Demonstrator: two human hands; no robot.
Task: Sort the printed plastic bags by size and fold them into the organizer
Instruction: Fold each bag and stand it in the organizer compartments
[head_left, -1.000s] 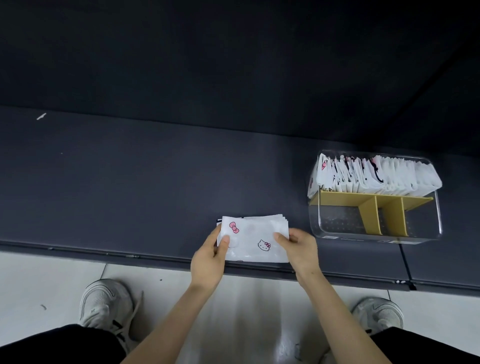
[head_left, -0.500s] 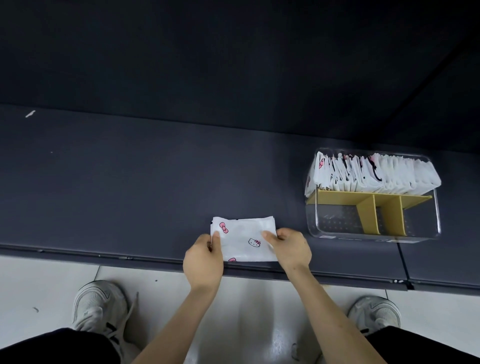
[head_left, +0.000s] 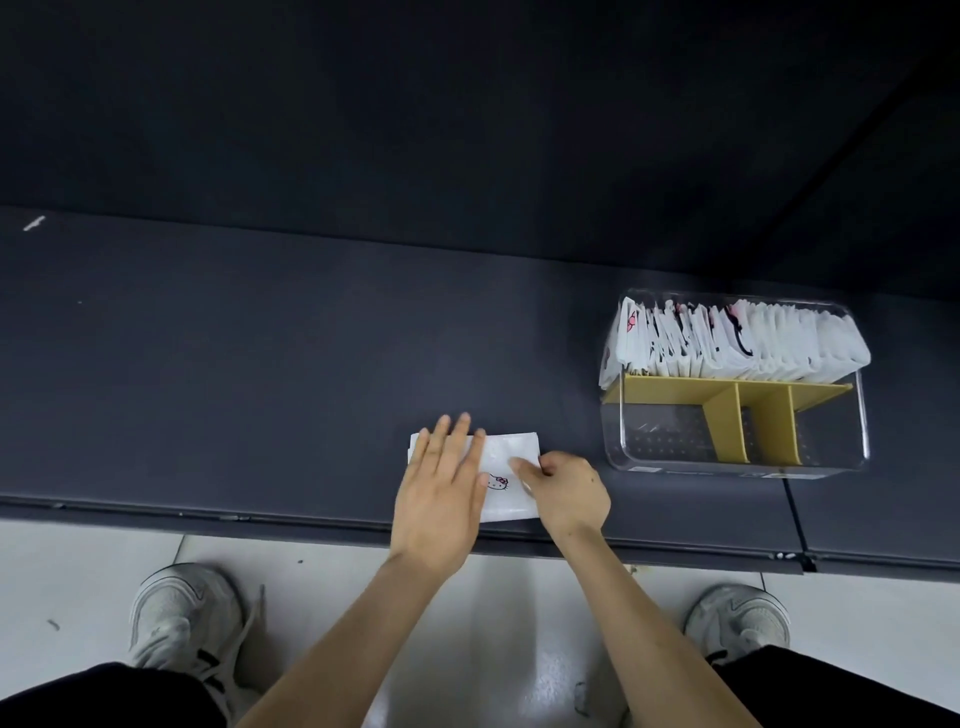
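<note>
A folded white plastic bag (head_left: 511, 457) with a cartoon cat print lies near the front edge of the dark table (head_left: 260, 364). My left hand (head_left: 441, 483) lies flat on the bag's left half with straight fingers. My right hand (head_left: 563, 491) pinches the bag's right edge between thumb and fingers. To the right stands a clear organizer (head_left: 737, 452) with yellow dividers (head_left: 727, 405); its back row holds several folded white printed bags (head_left: 737, 338) standing upright.
The table's front edge (head_left: 311, 519) runs just below the bag. Beneath it are a pale floor and my two grey sneakers (head_left: 182, 618). A dark wall rises behind the table. A small white scrap (head_left: 34, 223) lies at the far left.
My left hand has gone from gripping the bag's left edge to lying flat on top of it. The bag now lies on the table, folded narrower. My right hand still pinches the right edge.
</note>
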